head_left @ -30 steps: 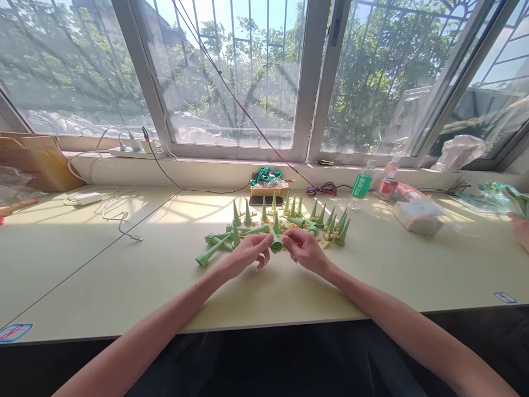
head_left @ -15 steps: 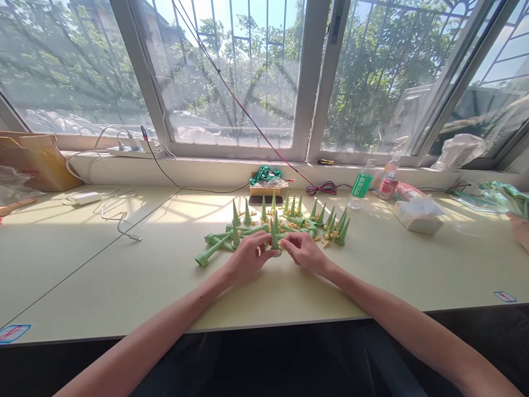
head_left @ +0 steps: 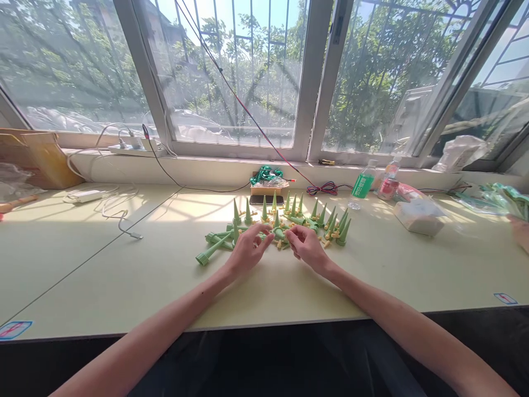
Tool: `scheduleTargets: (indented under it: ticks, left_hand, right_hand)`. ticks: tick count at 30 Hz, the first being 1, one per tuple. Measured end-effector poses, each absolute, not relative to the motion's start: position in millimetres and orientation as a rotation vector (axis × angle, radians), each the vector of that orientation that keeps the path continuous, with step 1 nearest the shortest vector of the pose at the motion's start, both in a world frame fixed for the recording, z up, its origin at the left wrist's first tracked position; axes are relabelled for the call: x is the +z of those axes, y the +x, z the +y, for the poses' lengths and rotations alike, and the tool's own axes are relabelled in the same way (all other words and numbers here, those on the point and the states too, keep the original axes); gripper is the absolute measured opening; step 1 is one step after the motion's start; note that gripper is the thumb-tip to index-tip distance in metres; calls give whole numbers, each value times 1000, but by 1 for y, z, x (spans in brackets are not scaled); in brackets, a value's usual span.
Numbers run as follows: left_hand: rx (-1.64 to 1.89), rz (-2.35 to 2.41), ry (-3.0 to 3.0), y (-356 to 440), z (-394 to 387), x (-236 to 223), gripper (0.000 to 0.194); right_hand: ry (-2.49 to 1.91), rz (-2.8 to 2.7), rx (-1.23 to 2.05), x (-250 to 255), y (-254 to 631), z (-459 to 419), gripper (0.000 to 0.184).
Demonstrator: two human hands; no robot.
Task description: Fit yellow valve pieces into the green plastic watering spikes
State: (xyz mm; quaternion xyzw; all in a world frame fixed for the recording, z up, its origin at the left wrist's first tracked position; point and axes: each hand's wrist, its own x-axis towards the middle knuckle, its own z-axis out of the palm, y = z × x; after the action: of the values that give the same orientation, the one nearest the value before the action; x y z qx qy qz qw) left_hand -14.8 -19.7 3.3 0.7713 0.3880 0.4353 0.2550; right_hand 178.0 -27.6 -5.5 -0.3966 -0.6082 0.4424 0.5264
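My left hand (head_left: 248, 247) is curled, with thumb and fingertips at the left rim of a green plastic spike (head_left: 279, 234). That spike is tilted so its round, wide end faces me. On the other side, my right hand (head_left: 308, 249) has its thumb and forefinger pinched by a small yellow fitting (head_left: 286, 234), mostly covered by the fingers. Upright green cone spikes (head_left: 343, 234) with yellow fittings (head_left: 328, 237) stand in rows behind and to the right. Long green tubes with ribbed caps (head_left: 211, 251) lie left of my left hand.
Behind the spikes are a dark phone (head_left: 266, 199) and a small box (head_left: 264, 191) of green material. To the right stand a green-labelled bottle (head_left: 362, 186), a can (head_left: 387, 189) and a tissue pack (head_left: 418, 216). A white cable (head_left: 119, 218) lies left. Another person's hand (head_left: 518, 229) shows far right.
The green spike between my hands has tipped from upright to its wide end facing me. My left hand's grip has shifted toward its rim; my right hand has moved slightly.
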Motion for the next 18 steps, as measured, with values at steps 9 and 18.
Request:
scheduleTargets:
  ticks: [9, 18]
  left_hand:
    - [731, 802, 1596, -18, -24, 10, 45]
    - [835, 776, 1593, -18, -21, 5, 41]
  right_hand:
    - [-919, -1718, 780, -8, 180, -31, 30]
    - [-959, -1788, 759, -5, 181, -34, 31]
